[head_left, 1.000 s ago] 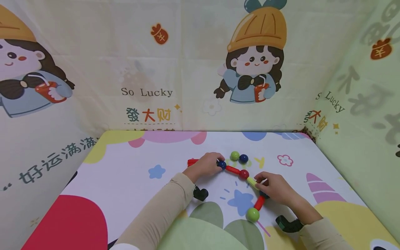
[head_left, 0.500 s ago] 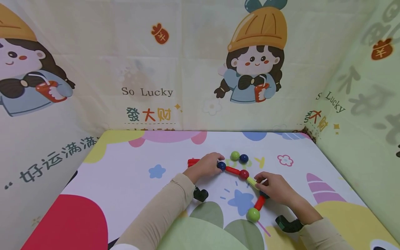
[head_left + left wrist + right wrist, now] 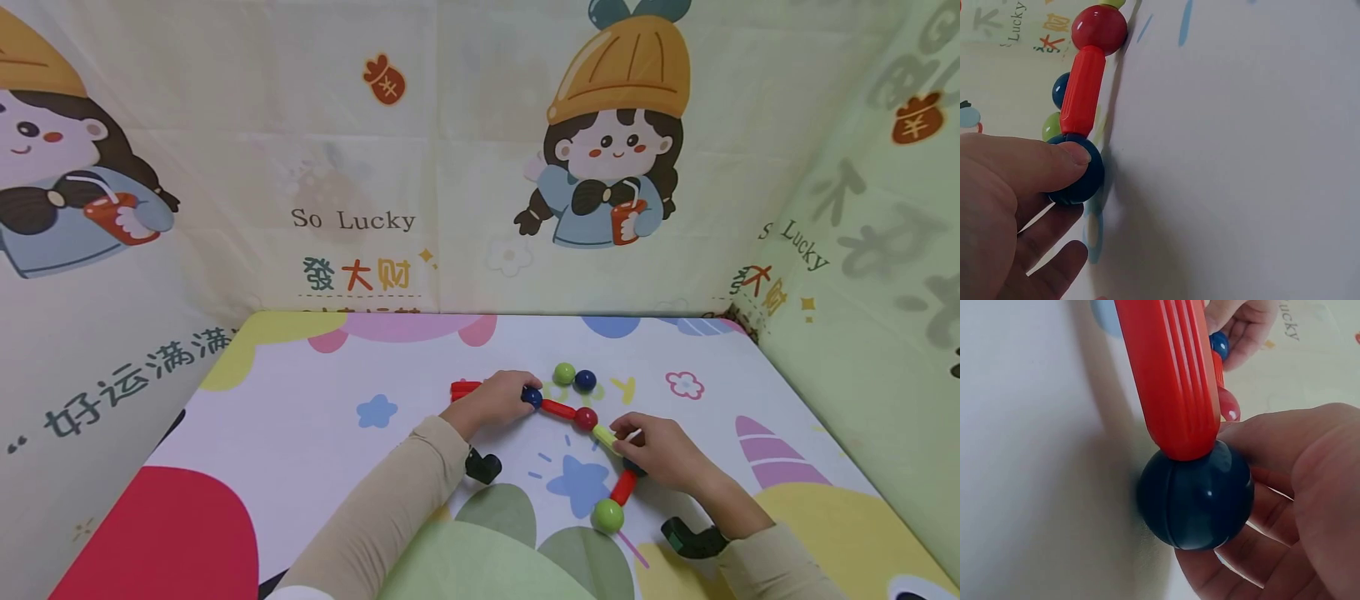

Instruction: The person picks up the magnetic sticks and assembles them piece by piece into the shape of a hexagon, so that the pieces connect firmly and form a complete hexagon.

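A bent chain of balls and rods lies across the table. At its left end my left hand (image 3: 491, 400) pinches a dark blue ball (image 3: 1079, 178), thumb on top. From that ball a red rod (image 3: 558, 408) runs to a red ball (image 3: 586, 418), then a yellow-green rod (image 3: 604, 437). My right hand (image 3: 663, 450) pinches this rod near a second dark blue ball (image 3: 1194, 497), its fingers curling behind the ball. A further red rod (image 3: 1169, 375) joins that ball to a green ball (image 3: 607, 517) at the near end.
Behind the chain, a loose green ball (image 3: 565, 373) and blue ball (image 3: 585, 381) sit side by side. Red rods (image 3: 463, 389) lie partly hidden beyond my left hand. A printed cloth covers the table (image 3: 315, 450), and printed curtains (image 3: 465, 167) rise at its back and sides.
My left hand has dipped very slightly while keeping its pinch on the blue ball. My right hand and the rest of the chain look unmoved.
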Motion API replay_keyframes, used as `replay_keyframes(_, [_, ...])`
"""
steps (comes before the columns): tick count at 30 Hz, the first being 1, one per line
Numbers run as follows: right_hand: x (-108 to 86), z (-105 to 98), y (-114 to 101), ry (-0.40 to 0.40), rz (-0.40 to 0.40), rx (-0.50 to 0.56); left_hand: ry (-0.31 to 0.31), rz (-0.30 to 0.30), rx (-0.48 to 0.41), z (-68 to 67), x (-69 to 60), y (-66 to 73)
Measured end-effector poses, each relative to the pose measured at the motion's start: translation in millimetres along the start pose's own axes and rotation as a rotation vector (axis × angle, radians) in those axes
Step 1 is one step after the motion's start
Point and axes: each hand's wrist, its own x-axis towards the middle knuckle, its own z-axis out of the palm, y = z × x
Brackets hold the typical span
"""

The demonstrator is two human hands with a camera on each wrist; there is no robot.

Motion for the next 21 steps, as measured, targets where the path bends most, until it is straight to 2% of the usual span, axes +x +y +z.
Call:
replay_keyframes(6, [-1.1, -1, -1, 0.001, -0.001, -0.001, 0.009, -0.004, -0.006, 1.2, -1.2, 2.2])
replay_keyframes(15, [-7.0, -2, -1, 0.012, 0.007, -0.001, 0.029, 0.042, 0.000, 4.3, -2.3, 9.4])
replay_keyframes(21, [-10.5, -2, -1, 0.020, 0.027, -0.006, 0.039, 0.017, -0.015, 10.6, 0.1, 13.7])
